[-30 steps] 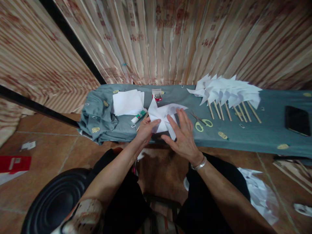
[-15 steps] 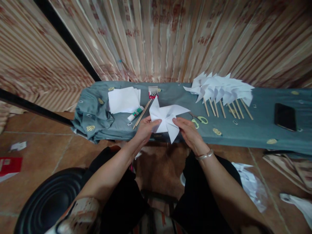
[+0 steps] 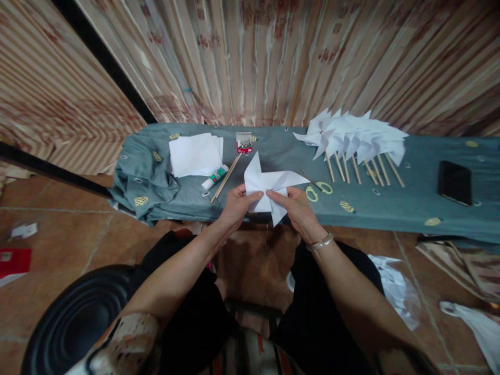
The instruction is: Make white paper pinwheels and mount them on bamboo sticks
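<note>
A white paper pinwheel [image 3: 269, 181] without a stick is held over the front edge of the cloth-covered bench [image 3: 187, 200]. My left hand [image 3: 239, 204] grips its left side, the thumb pressing near the centre. My right hand [image 3: 297, 207] grips the right side, its thumb tip also close to the centre; fingers of both hands are partly hidden behind the paper. Left of the pinwheel lie thin wooden sticks [image 3: 226, 178] and a glue stick [image 3: 214, 177]. Scissors with pale green handles [image 3: 318, 190] rest just right of it.
A small open red box [image 3: 244, 142] of metal pins and a stack of white paper [image 3: 194, 155] sit at the back left. Several finished pinwheels [image 3: 359, 136] on sticks overlap at the back right. A dark phone [image 3: 455, 182] lies far right. A black round stool [image 3: 82, 323] stands on the floor.
My right thumb has slid inward to the pinwheel's centre, close to my left thumb. The view has shifted slightly.
</note>
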`<state>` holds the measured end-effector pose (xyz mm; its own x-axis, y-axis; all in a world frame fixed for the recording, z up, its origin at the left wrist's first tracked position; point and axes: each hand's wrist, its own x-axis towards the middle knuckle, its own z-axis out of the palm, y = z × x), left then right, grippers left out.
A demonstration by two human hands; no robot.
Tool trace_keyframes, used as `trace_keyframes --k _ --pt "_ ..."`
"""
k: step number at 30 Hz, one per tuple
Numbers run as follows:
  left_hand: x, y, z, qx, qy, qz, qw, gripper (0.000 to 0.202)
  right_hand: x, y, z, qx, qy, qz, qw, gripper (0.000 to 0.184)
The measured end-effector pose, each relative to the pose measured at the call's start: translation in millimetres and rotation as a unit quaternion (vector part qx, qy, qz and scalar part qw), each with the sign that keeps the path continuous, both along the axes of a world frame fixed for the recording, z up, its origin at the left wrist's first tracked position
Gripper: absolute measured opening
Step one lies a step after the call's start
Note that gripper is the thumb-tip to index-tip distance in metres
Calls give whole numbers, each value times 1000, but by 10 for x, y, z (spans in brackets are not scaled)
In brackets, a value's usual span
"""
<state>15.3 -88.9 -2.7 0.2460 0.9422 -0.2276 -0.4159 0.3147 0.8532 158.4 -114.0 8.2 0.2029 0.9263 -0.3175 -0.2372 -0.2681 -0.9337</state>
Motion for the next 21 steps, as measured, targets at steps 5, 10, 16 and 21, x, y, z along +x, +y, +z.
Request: trace_keyframes --k 5,10,16,21 --pt "-5 -2 -3 12 6 3 1000 41 -20 -5 -18 4 -19 -5 1000 45" --pt "-8 -4 -5 18 13 6 1000 40 -33 -3 -73 32 -38 -3 999 43" --pt "-8 -6 -8 18 18 5 1000 41 -40 -4 -101 40 -61 5 997 42" --pt "-7 3 -30 20 25 3 999 39 -27 -9 -125 43 -80 9 996 40"
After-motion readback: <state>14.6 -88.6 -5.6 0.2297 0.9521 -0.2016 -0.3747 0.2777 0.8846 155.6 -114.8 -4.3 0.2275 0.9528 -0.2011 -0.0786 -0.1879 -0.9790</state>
